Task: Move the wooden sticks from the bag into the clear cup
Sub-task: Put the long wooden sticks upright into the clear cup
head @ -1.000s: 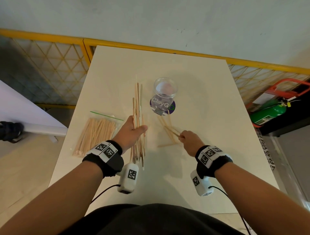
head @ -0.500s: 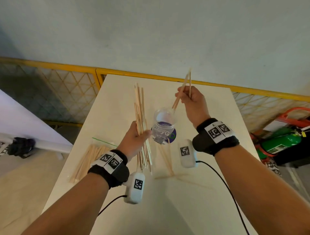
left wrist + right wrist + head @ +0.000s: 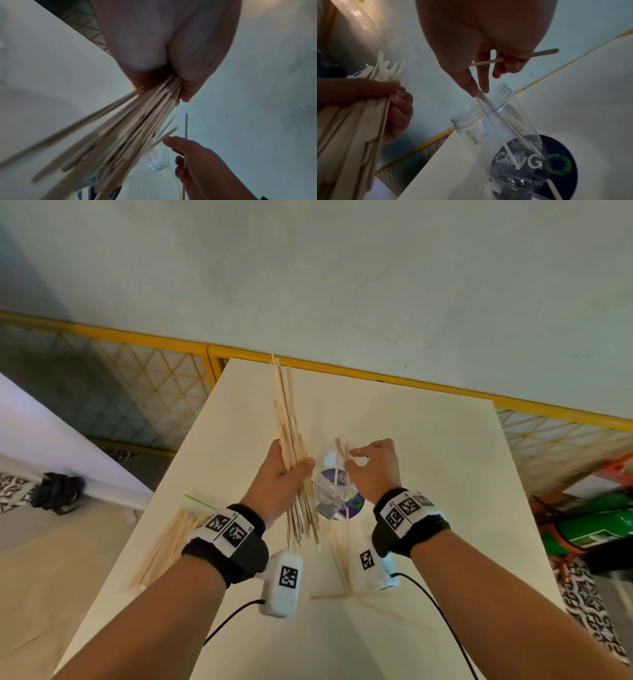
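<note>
Fingers (image 3: 481, 79) of my right hand (image 3: 375, 470) pinch two thin wooden sticks (image 3: 503, 129) whose lower ends stand inside the clear cup (image 3: 330, 474), while the curled outer fingers trap one more flat stick (image 3: 539, 53) against the palm. My left hand (image 3: 277, 484) is closed round a thick bundle of sticks (image 3: 291, 436), held upright just beside the cup's left side, its tops reaching toward the table's far edge. The cup stands on a dark round coaster (image 3: 354, 505) near the middle of the white table (image 3: 445, 474). Several loose sticks (image 3: 342, 556) lie on the table on the near side of the cup, some crossed. At the table's left edge lies the bag (image 3: 164, 546), with a green strip at its mouth and more sticks inside it. A yellow-framed fence (image 3: 144, 371) runs behind the table's far edge.
</note>
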A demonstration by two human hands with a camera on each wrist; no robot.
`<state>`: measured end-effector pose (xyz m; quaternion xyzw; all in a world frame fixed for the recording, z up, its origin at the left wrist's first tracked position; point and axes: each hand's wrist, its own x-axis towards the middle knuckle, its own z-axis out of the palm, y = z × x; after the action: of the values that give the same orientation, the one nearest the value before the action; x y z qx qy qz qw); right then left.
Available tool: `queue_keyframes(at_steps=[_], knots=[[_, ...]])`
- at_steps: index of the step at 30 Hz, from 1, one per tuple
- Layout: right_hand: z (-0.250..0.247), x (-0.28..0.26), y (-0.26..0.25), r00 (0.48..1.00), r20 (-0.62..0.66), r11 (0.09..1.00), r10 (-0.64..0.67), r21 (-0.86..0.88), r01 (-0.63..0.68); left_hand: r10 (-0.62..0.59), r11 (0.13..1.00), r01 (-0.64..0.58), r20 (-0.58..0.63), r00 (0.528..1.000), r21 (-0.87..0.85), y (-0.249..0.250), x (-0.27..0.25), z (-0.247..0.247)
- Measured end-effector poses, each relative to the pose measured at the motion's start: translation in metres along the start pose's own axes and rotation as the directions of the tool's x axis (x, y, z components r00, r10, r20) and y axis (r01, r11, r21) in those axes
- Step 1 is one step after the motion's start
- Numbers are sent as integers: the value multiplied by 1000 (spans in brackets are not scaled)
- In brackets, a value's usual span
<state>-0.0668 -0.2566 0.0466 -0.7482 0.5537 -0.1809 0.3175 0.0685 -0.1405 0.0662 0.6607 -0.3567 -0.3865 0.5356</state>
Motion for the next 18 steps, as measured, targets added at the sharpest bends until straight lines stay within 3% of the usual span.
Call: queue_keyframes(at_steps=[4,7,9,11,13,14,18], knots=[[-13,0,-7,994,-113,987,-8,157,25,-3,1000,3,-2,1000,-14,1,2,2],[-23,9,-25,979,-194,895,-69,420,147,9,1000,-9,-3,1000,-6,0,1,1],[-21,18,-31,971,-183,870,-157,440,223,11,1000,-11,-8,1000,-1,-2,2,1],[-9,24,-24,978,1,966,-209,154,206,8,1000,-8,-14,1000,-12,-1,2,1],[8,22,-8,982,152,971,-113,-193,142,11,999,-12,-19,1000,-34,2,2,3],[11,17,-4,986,158,968,-61,-231,97,14,999,-14,-19,1000,-48,5,2,3],[-1,-11,11,985,161,997,69,-43,-62,43,998,-44,-33,999,-54,17,9,4]])
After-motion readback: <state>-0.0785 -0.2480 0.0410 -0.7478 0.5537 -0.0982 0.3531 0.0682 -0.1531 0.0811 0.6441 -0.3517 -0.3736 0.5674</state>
